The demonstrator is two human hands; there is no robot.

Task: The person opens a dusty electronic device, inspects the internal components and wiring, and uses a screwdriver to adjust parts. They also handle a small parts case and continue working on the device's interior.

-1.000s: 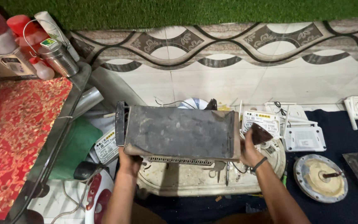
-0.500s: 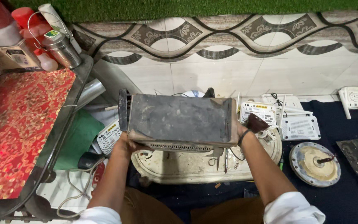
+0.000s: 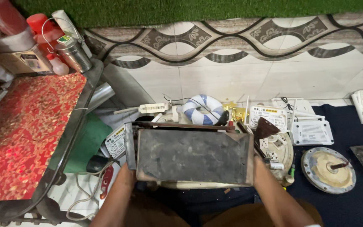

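1. Two hands hold one dark, dusty rectangular metal box between them, its broad grey face turned up toward the camera.
2. The left hand is at the box's lower left corner, mostly hidden beneath it; it seems closed on that edge, though the fingers are not visible.
3. The right hand is at the box's lower right corner, also tucked behind the rim; I cannot tell how its fingers lie, only that it grips that end.
4. The box hangs level, spanning the gap between both forearms, above a pale oval base whose rim shows just below the box's bottom edge.
5. Behind the box, near its top edge, lies a blue-and-white striped ring.
6. Right of the box sit white vented router-like boxes on a dark blue cloth, and farther right a round metal disc with a cream centre.
7. Left of the box stands a table with a red and gold patterned top; a metal can stands at that table's far corner.
8. Below the box's left corner, white cables trail on the floor.
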